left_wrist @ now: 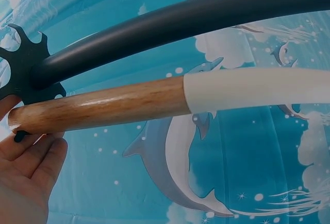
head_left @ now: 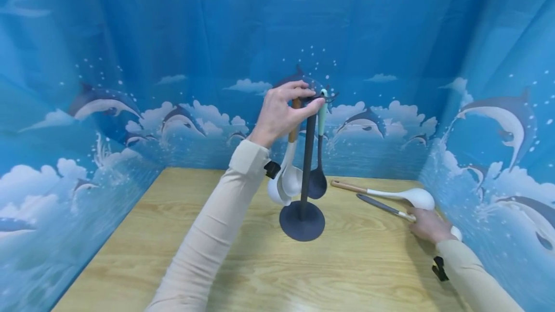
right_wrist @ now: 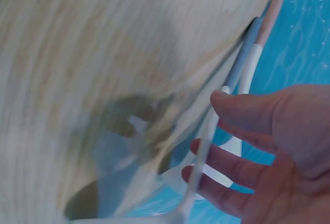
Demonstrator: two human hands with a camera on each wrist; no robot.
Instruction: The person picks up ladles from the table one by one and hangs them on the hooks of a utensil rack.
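My left hand [head_left: 284, 110] grips the top of a dark utensil stand [head_left: 309, 158], with its thumb and fingers at the hook ring [left_wrist: 28, 64]. On the stand hang a wooden-handled white utensil [left_wrist: 154, 98], a dark ladle [head_left: 318, 183] with a mint handle, and another white utensil [head_left: 276, 190]. At the right of the table, my right hand [head_left: 431, 225] holds a grey-handled white utensil [head_left: 381, 204] by its white shaft. The thumb lies on one side of the shaft and fingers curl around the other. That utensil's head is mostly hidden behind the hand in the head view.
Just behind the grey-handled utensil, a white spoon [head_left: 419, 199] with a wooden handle lies on the wooden table [head_left: 347, 273]. The stand's round base [head_left: 302, 230] rests near the middle. A blue dolphin-print curtain [head_left: 368, 23] encloses the back and both sides.
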